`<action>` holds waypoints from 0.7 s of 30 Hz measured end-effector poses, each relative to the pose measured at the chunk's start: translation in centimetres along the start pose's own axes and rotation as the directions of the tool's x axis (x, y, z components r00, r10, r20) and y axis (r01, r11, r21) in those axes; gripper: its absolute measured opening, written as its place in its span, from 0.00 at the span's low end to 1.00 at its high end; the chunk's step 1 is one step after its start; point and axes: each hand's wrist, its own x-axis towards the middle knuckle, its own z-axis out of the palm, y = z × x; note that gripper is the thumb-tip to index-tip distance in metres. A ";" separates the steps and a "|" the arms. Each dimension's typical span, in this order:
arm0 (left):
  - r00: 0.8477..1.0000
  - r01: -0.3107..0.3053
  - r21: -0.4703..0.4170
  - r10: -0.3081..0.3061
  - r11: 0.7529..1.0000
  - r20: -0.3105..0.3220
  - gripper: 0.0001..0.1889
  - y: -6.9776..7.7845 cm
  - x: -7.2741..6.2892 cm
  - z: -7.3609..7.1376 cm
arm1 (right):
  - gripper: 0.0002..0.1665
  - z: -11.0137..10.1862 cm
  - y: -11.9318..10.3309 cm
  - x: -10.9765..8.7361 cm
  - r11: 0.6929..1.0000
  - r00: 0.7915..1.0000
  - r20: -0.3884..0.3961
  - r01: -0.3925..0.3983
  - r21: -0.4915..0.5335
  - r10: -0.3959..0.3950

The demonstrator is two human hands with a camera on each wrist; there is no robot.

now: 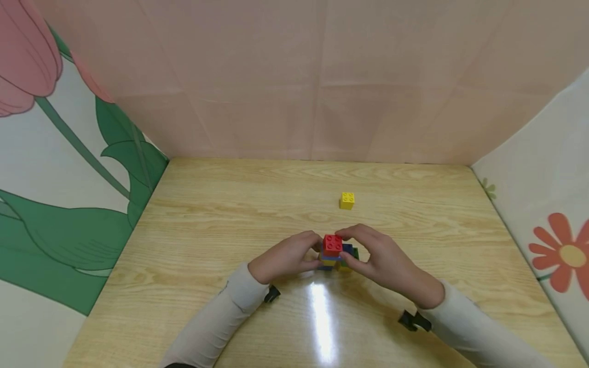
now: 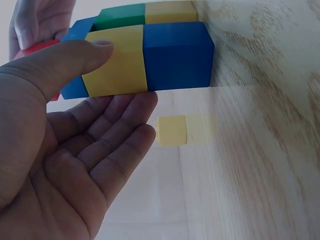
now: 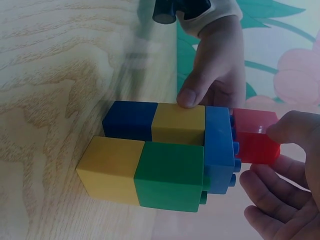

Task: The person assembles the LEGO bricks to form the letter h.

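Note:
A small structure of building bricks stands upright on the table between both hands. One column has a dark blue brick (image 3: 130, 120) under a yellow brick (image 2: 116, 62); the other, a yellow brick (image 3: 111, 167) under a green brick (image 3: 170, 175). A long blue brick (image 3: 218, 150) bridges their tops. My left hand (image 1: 292, 255) steadies the blue-and-yellow column, thumb on the yellow brick and fingers on its far side. Thumb and fingers of my right hand (image 1: 382, 258) pinch a red brick (image 1: 332, 246) at the studs on the left end of the long blue brick.
A loose yellow brick (image 1: 347, 201) sits on the wooden table (image 1: 221, 204) behind the structure. A pinkish backdrop (image 1: 313, 102) rises at the table's far edge, with flower-printed panels on both sides. Black wrist straps show at both sleeves.

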 end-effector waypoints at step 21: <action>1.000 0.002 0.003 -0.002 1.000 0.001 0.18 0.1 0.0 0.0 | 0.24 0.1 -0.1 -0.1 1.000 0.999 0.023 -0.023 0.003 0.023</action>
